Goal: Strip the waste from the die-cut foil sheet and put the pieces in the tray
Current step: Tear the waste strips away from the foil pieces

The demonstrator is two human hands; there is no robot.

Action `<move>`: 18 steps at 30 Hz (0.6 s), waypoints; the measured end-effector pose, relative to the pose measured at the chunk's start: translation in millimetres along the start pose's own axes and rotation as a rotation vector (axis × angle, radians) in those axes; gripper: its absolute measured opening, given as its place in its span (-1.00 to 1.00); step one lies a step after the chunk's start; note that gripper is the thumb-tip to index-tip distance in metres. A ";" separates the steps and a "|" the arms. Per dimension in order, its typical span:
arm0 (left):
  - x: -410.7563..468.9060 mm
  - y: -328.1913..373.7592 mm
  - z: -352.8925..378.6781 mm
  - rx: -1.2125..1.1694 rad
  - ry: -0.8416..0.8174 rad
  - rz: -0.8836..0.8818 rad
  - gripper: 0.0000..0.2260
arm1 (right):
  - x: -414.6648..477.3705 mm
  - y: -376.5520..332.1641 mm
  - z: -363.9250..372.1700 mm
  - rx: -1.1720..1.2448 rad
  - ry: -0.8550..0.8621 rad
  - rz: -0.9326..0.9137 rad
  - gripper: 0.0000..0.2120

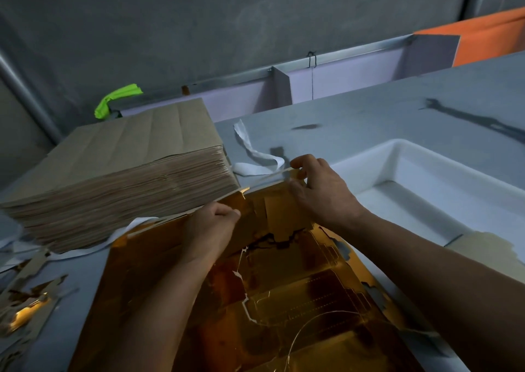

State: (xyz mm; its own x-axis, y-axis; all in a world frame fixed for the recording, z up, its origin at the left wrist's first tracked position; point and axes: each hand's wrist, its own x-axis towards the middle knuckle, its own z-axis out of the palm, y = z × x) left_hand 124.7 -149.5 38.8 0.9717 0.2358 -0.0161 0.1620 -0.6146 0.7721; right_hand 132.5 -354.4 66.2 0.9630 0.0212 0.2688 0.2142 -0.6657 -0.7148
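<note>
- Our left hand [211, 226] has its fingers curled round the far edge of the gold foil sheet [284, 292], which lies on the grey table [369, 110] right in front of us.
- Our right hand [318, 189] pinches a thin waste strip [270, 176] at the sheet's far edge, thumb and fingertips closed on it.
- The white tray [403, 144] sits to the right of the sheet, just beside our right wrist.
- A tall stack of brown sheets [122, 167] stands at the left, just beside the foil's far corner.
- Torn scraps [25, 306] lie at the table's left; a white strap [255, 155] curls between stack and tray.
</note>
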 end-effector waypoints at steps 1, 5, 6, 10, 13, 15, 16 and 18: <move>-1.4 -6.3 -3.3 0.070 -0.019 0.005 -0.84 | -0.2 -0.7 0.0 -0.008 -0.008 0.002 -0.61; -12.6 -21.6 0.0 0.379 -0.061 0.106 -0.57 | -0.9 -2.4 -0.5 -0.039 -0.028 0.011 -0.62; -14.6 -23.6 3.9 0.447 -0.053 0.138 -0.53 | -1.1 -2.4 -0.5 -0.044 -0.031 0.011 -0.63; -18.5 -25.1 17.2 0.550 -0.029 0.189 -0.49 | -1.5 -1.3 -0.1 -0.060 -0.035 0.005 -0.65; -15.9 -28.4 20.4 0.511 -0.021 0.155 -0.50 | -1.3 0.7 0.6 -0.062 -0.031 -0.004 -0.67; -14.0 -30.5 19.9 0.499 -0.018 0.149 -0.50 | -0.8 1.8 1.4 -0.065 -0.033 -0.013 -0.67; -13.6 -31.4 19.5 0.499 -0.019 0.147 -0.51 | -0.5 2.1 1.7 -0.070 -0.036 -0.018 -0.67; -12.7 -32.9 19.5 0.497 -0.018 0.147 -0.52 | 0.0 2.3 2.1 -0.080 -0.039 -0.026 -0.67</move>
State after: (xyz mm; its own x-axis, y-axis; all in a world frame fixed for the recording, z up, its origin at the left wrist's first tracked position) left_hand 110.4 -146.9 1.2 0.9924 0.1098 0.0551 0.0816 -0.9246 0.3721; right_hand 133.4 -354.3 63.2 0.9632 0.0674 0.2603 0.2271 -0.7222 -0.6534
